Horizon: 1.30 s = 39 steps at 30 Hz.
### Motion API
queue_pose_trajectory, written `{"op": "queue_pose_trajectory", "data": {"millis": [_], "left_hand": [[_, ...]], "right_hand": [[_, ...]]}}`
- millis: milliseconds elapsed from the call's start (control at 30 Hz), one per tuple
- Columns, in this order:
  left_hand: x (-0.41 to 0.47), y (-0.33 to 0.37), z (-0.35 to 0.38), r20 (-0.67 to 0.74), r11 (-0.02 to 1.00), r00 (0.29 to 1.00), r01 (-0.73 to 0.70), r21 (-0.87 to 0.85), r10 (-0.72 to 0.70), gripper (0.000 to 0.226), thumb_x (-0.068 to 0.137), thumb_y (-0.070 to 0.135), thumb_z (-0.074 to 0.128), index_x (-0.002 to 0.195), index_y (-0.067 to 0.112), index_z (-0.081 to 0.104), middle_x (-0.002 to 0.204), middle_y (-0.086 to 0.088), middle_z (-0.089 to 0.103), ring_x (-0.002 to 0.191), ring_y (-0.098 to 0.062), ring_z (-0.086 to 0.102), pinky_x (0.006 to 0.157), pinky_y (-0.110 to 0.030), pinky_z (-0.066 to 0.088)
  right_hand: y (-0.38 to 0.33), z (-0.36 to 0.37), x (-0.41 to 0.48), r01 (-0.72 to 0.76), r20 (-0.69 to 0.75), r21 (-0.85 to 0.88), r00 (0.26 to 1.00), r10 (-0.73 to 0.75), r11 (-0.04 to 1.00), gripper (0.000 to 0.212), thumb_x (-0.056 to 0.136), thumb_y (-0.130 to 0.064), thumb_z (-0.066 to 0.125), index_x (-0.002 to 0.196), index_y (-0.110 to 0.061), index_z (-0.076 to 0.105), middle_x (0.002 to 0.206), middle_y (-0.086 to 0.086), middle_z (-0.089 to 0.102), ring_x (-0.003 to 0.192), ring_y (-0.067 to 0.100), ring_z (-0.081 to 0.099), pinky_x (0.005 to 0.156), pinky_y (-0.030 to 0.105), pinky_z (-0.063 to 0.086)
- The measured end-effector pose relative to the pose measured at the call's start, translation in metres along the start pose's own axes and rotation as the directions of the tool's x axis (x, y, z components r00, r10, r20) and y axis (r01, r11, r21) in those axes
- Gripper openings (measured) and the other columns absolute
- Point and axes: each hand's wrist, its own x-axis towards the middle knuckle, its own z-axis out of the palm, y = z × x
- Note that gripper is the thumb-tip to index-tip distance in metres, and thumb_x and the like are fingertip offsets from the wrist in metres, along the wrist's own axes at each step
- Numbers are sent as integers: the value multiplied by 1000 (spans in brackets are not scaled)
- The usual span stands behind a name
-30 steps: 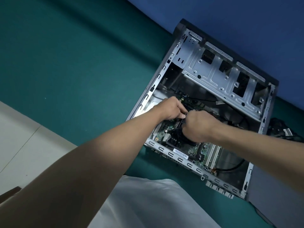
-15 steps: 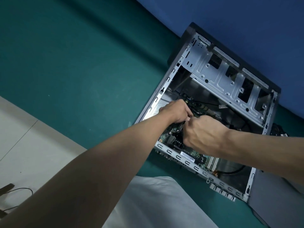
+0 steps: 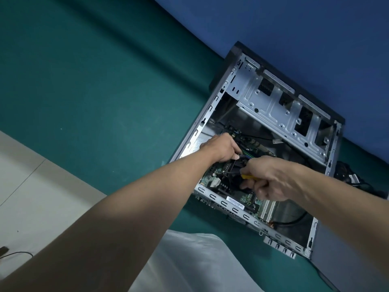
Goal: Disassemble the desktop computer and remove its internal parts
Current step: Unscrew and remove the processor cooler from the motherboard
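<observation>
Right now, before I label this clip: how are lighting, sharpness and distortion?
Head view: dim, bluish light; motherboard shadowed beneath the left hand and right hand, whose yellow-handled tool barely shows; wide-angle lens bends the wall; near forearms look soft.

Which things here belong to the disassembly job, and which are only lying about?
Job: case, motherboard, yellow tool in right hand, left hand.
Lying about: black cables beside the case, white cloth, cord on the floor.

The right hand (image 3: 271, 180) hides most of the yellow-handled tool (image 3: 247, 177).
</observation>
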Motion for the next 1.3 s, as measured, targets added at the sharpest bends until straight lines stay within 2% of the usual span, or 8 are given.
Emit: {"op": "queue_pose_trajectory", "data": {"millis": [167, 400, 533, 700, 833, 1067, 1167, 1300], "left_hand": [[-6, 1, -3, -9, 1000, 1000, -6, 6, 6, 25, 88, 19, 70, 111, 29, 73, 127, 2, 65, 115, -23, 58, 102, -42, 44], [-17, 7, -10, -5, 995, 999, -32, 94, 32, 35, 94, 8, 55, 109, 33, 73, 123, 0, 66, 108, -25, 61, 92, -38, 51], [-16, 4, -10, -24, 999, 1000, -18, 45, 19, 28, 87, -2, 46, 79, 12, 69, 90, -3, 69, 94, -31, 63, 81, -40, 49], [-14, 5, -8, -11, 997, 1000, -11, 82, 12, 21, 91, 18, 66, 104, 32, 74, 119, 8, 67, 108, -20, 59, 93, -36, 48], [-12, 7, -7, -12, 999, 1000, 1, 49, 0, 21, 88, 26, 71, 107, 33, 73, 129, 6, 63, 116, -21, 57, 99, -40, 46], [-16, 8, -11, -23, 996, 1000, -18, 87, 21, 34, 92, 9, 58, 109, 35, 73, 130, 4, 62, 114, -22, 58, 95, -38, 48], [-16, 9, -11, -15, 993, 999, -28, 114, 30, 44, 91, 2, 51, 110, 36, 72, 123, 2, 65, 110, -23, 59, 87, -36, 47], [-15, 7, -10, -24, 993, 999, -35, 110, 38, 30, 90, 9, 61, 105, 32, 74, 116, 5, 68, 107, -23, 62, 82, -32, 47]], "right_hand": [[-11, 10, -3, 249, -66, -587, 934, -352, 770, 15, 96, -13, 44, 87, -5, 52, 73, 7, 51, 52, 16, 46, 39, 21, 34], [2, 17, -22, 60, 545, -740, 639, -544, -670, 25, 99, -19, 31, 83, -17, 49, 68, 5, 42, 70, 23, 51, 55, 34, 35], [-4, 14, -14, 241, 371, -929, 587, -720, -282, 14, 91, -11, 49, 77, -11, 47, 68, 2, 46, 66, 22, 51, 56, 32, 43], [-15, 1, -2, 151, -114, -289, 975, -190, 945, 15, 95, -14, 43, 91, -5, 55, 67, 10, 60, 38, 11, 45, 36, 18, 28], [-14, -2, 4, 155, -58, -518, 975, -216, 841, 22, 97, -13, 42, 84, -2, 56, 58, 7, 51, 40, 12, 31, 39, 18, 24], [4, 14, -14, 77, 507, -796, 625, -593, -600, 24, 95, -15, 33, 70, -16, 32, 71, 4, 46, 68, 23, 50, 55, 33, 41], [6, 14, -13, 118, 465, -852, 615, -636, -510, 29, 93, -13, 39, 65, -16, 33, 67, 3, 44, 69, 23, 51, 56, 34, 41], [-6, 10, -5, 353, -13, -838, 750, -662, 417, 24, 89, -30, 61, 84, -7, 65, 68, 7, 60, 58, 20, 60, 49, 28, 47]]}}
